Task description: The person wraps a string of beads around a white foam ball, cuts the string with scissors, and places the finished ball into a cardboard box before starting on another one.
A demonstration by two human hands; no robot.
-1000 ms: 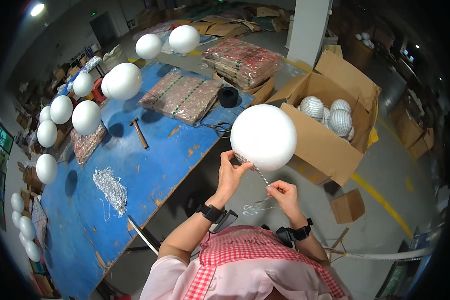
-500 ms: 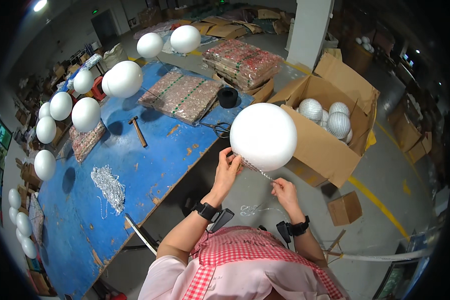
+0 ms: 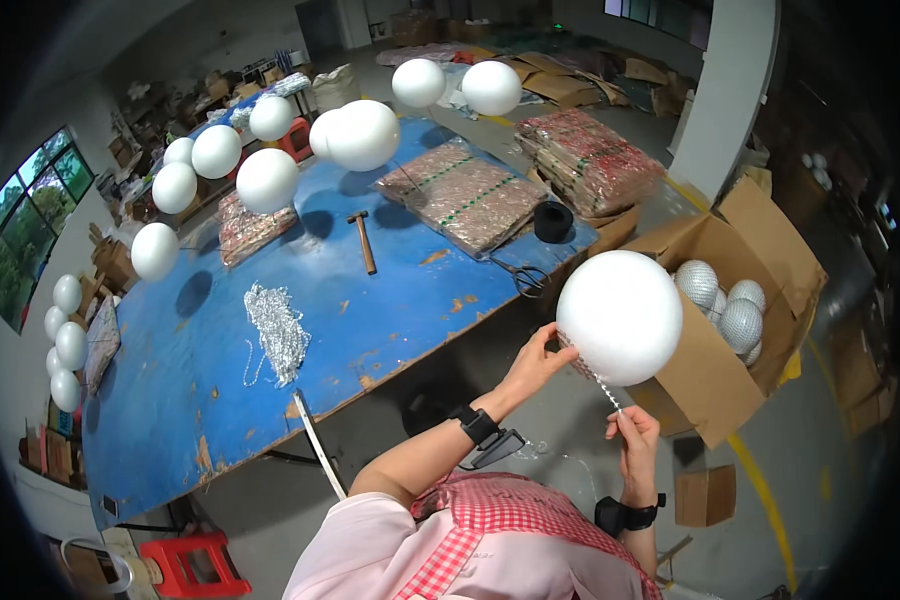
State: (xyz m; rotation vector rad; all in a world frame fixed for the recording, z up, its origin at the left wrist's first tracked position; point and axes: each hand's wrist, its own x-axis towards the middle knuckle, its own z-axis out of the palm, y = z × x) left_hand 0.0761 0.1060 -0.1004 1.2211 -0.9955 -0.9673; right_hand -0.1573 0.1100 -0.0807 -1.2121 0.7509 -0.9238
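Observation:
A large smooth white ball [image 3: 620,317], apparently foam, is off the table's edge in front of me. The fingers of my left hand [image 3: 538,370] are closed against its lower left side, where a patch of silver sequin trim [image 3: 610,394] lies on the surface. From there the trim runs down, taut, to my right hand [image 3: 634,440], which pinches it between thumb and fingertips. A thin tail of it seems to hang below toward the floor. What supports the ball from underneath is hidden.
On the worn blue table [image 3: 410,330] lie a silver trim heap [image 3: 278,335], hammer [image 3: 364,242], scissors [image 3: 525,278], black tape roll [image 3: 553,222] and wrapped bundle [image 3: 460,195]. Several white balls [image 3: 267,181] stand along the far side. A carton [image 3: 705,375] at right holds silver-covered balls [image 3: 740,326].
The view has swung left, so the table and carton sit further right in the picture. Both hands stay at the ball and trim; the strand now runs more steeply down to my right hand.

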